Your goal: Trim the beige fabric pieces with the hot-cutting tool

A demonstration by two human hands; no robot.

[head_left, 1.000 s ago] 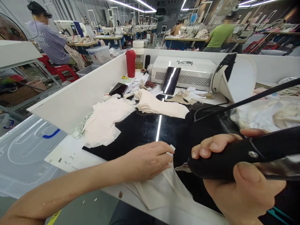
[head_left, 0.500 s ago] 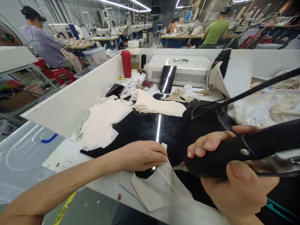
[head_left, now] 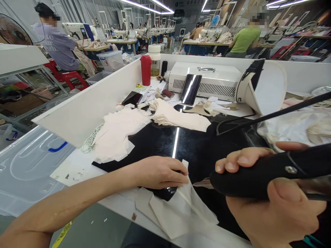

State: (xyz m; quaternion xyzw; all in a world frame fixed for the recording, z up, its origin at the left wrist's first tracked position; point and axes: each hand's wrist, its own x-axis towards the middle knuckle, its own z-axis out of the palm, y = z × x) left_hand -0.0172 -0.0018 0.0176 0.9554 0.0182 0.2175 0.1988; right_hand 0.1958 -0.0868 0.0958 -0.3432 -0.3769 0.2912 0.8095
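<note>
My left hand (head_left: 164,172) lies at the near edge of the black work surface (head_left: 152,148). Its fingers are closed on the top end of a thin cream fabric piece (head_left: 190,198), which has a narrow strip or seam along it. More cream fabric (head_left: 144,201) lies under and beside that piece, at the table's edge. On the right, close to the camera, my right hand (head_left: 279,206) wraps round the thick black handle of what looks like an iron (head_left: 248,177). A screw shows on the handle; most of the metal part below is hidden by my hand.
Cream fabric pieces lie in a loose pile (head_left: 119,132) and a neat stack (head_left: 181,115). Behind them stand a phone (head_left: 191,89), a white vented machine (head_left: 204,77) and a red bottle (head_left: 146,70). A black cord (head_left: 274,117) crosses the right side. People sit at sewing machines beyond.
The whole view has shifted slightly. My right hand and the iron have moved a little to the right, away from the fabric. My left hand keeps its hold on the cream piece.
</note>
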